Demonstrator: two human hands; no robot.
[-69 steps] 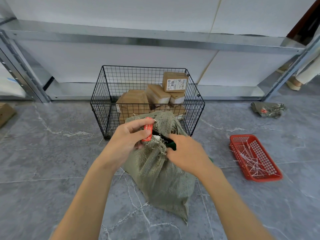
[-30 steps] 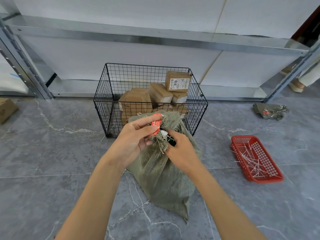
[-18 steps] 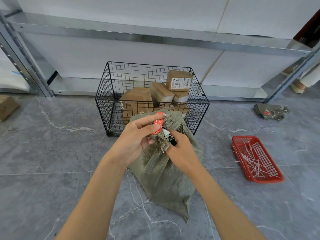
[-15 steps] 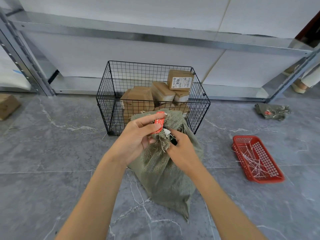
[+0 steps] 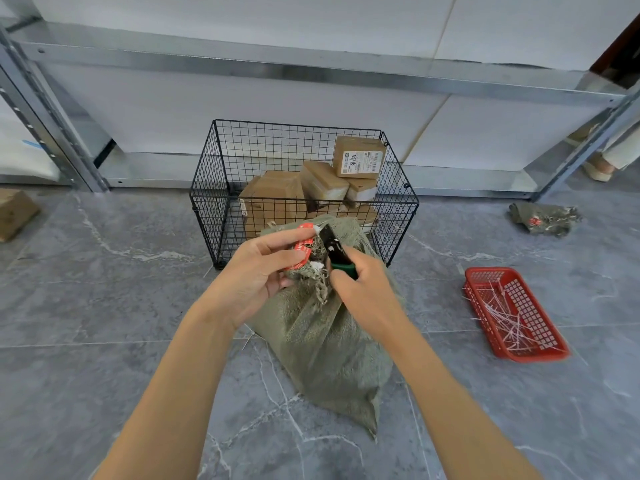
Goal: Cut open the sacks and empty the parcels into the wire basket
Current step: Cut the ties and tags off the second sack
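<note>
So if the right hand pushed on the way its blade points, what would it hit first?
Probably the green woven sack's bunched neck, by the red tag; the black wire basket stands beyond.

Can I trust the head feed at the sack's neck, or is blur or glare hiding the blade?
Head view, centre: sharp enough; the cutter in the right hand and the red tag pinched by the left hand read clearly, light even, no glare. Head view, edges: the red tray is slightly smeared, and the shelf rail bows from the wide lens.
</note>
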